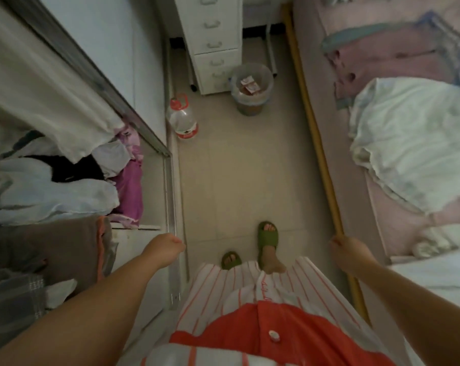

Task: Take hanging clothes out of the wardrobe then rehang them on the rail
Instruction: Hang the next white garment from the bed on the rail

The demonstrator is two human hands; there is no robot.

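Head view, only view. Landmark: the wardrobe (pixel 154 196) on the person's left, door slid open along its floor track.

Inside the wardrobe: hanging clothes (pixel 49 107) seen from above, a pale cream garment over a white one, with black, purple and brown pieces below and nearer the person. All soft fabric; light by the look of it, limp, will slump and swing if grabbed by the cloth. Best hold is probably the hanger hook or shoulder, not the hem.

Left hand (pixel 165 249) hangs just outside the wardrobe's front edge, fingers curled into a loose fist, holding nothing visible. Right hand (pixel 349 250) is well away from the wardrobe, across the floor, at the bed (pixel 398 59) edge; fingers curled down, seemingly around the yellow bed rim, grip hard to confirm.

Away from the wardrobe on the floor: water bottle (pixel 182 120) nearest it, bin (pixel 251 88) farther off.

Hidden: hanging rail and hangers are not in frame. Garment count unclear, the clothes overlap. Frame is motion-blurred and dim.
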